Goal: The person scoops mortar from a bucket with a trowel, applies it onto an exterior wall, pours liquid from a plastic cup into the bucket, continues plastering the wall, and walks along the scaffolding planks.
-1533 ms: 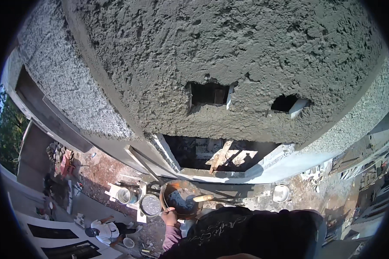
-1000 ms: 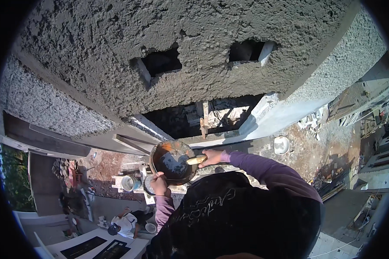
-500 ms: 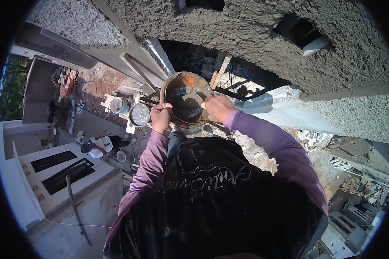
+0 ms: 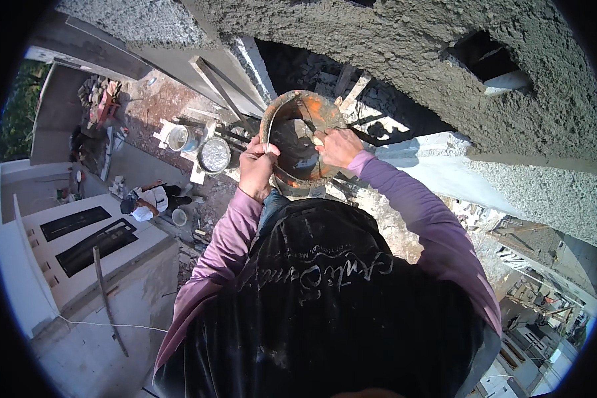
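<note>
An orange bucket [image 4: 324,108], caked with grey mortar, hangs or stands in front of me. Wet grey mortar [image 4: 297,158] lies inside it. My left hand [image 4: 256,170] is closed on the bucket's thin wire handle [image 4: 270,125] at the left rim. Over the right rim, my right hand [image 4: 341,147] is wrapped round the pale grip of a tool that looks like a trowel [image 4: 304,130]. The tool's far end sits in the bucket, partly hidden by shadow and mortar.
A rough mortared wall [image 4: 391,60] with a square hole [image 4: 481,56] rises ahead. Wooden planks [image 4: 212,83] lean near a dark opening. Far below are a mortar-filled pail [image 4: 214,155], another bucket [image 4: 179,138] and a person [image 4: 151,202] in a white top.
The bucket and both hands have shifted slightly right and up in view. My left hand has turned, thumb now over the wire handle. My right hand and the tool have moved inside the rim.
</note>
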Available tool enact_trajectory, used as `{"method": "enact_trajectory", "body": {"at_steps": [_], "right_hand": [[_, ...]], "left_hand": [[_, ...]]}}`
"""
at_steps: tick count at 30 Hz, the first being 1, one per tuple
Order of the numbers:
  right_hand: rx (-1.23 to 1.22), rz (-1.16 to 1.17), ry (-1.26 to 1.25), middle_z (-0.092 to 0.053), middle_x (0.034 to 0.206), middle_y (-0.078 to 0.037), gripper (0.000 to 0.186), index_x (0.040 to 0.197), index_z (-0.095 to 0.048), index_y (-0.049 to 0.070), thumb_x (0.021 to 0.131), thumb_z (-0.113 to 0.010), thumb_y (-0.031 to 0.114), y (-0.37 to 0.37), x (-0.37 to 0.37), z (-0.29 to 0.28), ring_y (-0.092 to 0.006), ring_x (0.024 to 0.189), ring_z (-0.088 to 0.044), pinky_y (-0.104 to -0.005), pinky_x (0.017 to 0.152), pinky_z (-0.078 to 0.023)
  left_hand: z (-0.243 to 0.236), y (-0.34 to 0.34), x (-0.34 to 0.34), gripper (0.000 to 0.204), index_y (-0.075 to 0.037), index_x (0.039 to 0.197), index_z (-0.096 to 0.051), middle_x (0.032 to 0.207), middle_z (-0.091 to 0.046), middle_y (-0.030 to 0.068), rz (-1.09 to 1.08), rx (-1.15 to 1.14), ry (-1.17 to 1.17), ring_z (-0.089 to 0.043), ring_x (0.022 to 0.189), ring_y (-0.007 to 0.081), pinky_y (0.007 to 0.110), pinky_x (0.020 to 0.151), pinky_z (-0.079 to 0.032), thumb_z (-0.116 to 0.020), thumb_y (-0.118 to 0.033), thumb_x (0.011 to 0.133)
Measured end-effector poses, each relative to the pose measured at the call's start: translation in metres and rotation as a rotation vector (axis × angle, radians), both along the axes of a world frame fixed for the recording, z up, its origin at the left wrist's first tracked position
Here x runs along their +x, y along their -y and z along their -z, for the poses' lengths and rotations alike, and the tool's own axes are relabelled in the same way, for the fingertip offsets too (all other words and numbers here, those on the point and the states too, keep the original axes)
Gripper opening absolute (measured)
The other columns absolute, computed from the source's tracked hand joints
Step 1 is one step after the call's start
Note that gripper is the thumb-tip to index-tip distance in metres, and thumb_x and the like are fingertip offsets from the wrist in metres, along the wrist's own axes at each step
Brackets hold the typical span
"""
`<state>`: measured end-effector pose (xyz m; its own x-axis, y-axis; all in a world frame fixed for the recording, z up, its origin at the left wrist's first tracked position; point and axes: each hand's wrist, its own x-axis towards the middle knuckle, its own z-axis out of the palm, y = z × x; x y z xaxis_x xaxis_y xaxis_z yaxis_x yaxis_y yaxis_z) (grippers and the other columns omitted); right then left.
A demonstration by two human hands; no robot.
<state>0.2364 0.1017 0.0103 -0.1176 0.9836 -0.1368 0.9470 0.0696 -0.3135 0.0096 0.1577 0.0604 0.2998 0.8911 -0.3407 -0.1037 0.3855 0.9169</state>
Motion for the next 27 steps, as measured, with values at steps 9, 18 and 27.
{"method": "enact_trajectory", "body": {"at_steps": [9,18,27], "right_hand": [[0.285,-0.363,0.418,-0.069,0.093,-0.012,0.022,0.096,-0.069,0.008,0.078,-0.059,0.015,-0.016,0.02,-0.051,-0.0291,0.095,-0.067,-0.0388,0.08,-0.051],[-0.241,-0.24,0.111,-0.069,0.088,-0.021,0.03,0.091,-0.07,0.0,0.069,-0.063,0.019,-0.026,0.046,0.005,-0.038,0.088,-0.068,-0.0427,0.076,-0.055],[-0.691,-0.328,-0.213,-0.07,0.099,-0.019,0.044,0.115,-0.068,0.012,0.079,-0.068,0.037,0.01,0.033,0.027,-0.0328,0.096,-0.066,-0.0385,0.086,-0.051]], "left_hand": [[0.032,0.01,-0.015,0.018,-0.001,0.071,-0.067,0.107,-0.05,0.002,-0.119,-0.135,0.0,-0.053,0.077,0.0102,0.022,0.06,-0.043,-0.054,0.011,0.075],[0.034,0.019,0.009,0.017,0.0,0.069,-0.068,0.12,-0.052,0.0071,-0.2,-0.107,0.027,-0.049,0.104,0.0177,0.027,0.08,-0.041,-0.055,0.01,0.072],[0.032,0.044,-0.013,0.016,-0.002,0.071,-0.068,0.101,-0.057,0.0058,-0.092,-0.136,-0.165,-0.055,0.085,0.0185,0.028,0.075,-0.043,-0.056,0.008,0.073]]}}
